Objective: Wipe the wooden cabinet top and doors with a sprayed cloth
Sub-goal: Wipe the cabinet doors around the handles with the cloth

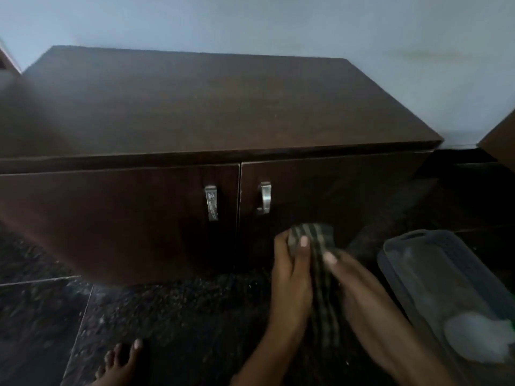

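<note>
A low dark wooden cabinet (195, 107) stands against the pale wall, its two doors closed, each with a metal handle: the left handle (211, 202) and the right handle (264, 198). A dark striped cloth (320, 263) hangs bunched between both hands, in front of the lower part of the right door (334, 190). My left hand (291, 277) grips the cloth's upper end with the thumb on top. My right hand (359, 288) holds the cloth from the right side. The image is blurred.
A grey plastic basket (412, 240) sits on the dark speckled floor to the right, with a pale, blurry object (482, 341) inside. My bare foot (119, 363) rests on the floor at lower left. Another piece of wooden furniture (501, 140) juts in at right.
</note>
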A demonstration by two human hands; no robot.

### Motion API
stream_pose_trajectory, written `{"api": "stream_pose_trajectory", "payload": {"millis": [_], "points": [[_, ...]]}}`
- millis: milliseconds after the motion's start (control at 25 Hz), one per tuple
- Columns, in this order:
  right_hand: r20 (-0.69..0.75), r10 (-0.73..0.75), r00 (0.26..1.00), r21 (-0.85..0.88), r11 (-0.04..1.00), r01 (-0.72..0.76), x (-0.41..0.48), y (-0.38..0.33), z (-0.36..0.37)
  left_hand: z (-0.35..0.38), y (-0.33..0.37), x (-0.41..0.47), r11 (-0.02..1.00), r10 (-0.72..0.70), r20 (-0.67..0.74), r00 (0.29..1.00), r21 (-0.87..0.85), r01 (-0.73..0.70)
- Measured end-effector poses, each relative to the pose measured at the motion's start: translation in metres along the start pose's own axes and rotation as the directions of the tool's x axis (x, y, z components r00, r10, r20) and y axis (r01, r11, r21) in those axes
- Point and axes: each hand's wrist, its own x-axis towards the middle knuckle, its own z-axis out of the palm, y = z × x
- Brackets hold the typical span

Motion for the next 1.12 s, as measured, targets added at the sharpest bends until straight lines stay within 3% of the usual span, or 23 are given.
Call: {"api": "stream_pose_trajectory", "payload": {"millis": [120,320,440,520,880,1120], "points": [[-0.087,-0.179,0.98,-0.142,0.976,0.166,0.03,0.014,0.011,-0.015,-0.016,0.015,0.996,0.087,0.011,0.996,0.029,-0.088],[-0.027,-0.38,0.925,-0.061,0.924,0.378,0.059,0.03,0.04,-0.038,-0.022,0.029,0.965,0.262,-0.148,0.954,0.068,-0.255],[-0.076,-0.5,0.863,-0.12,0.864,0.489,0.068,0.027,0.049,-0.04,-0.011,0.035,0.96,0.258,-0.233,0.938,-0.043,-0.275],[-0.113,-0.554,0.825,-0.169,0.829,0.533,0.072,0.023,0.053,-0.039,-0.006,0.038,0.953,0.285,-0.27,0.92,-0.019,-0.301],[-0.179,-0.624,0.761,-0.246,0.777,0.579,0.079,0.002,0.069,-0.036,0.009,0.055,0.847,0.53,-0.402,0.747,0.293,-0.443],[-0.18,-0.475,0.861,-0.252,0.869,0.426,0.088,-0.015,0.07,-0.041,0.013,0.064,0.866,0.494,-0.387,0.779,0.301,-0.4]]}}
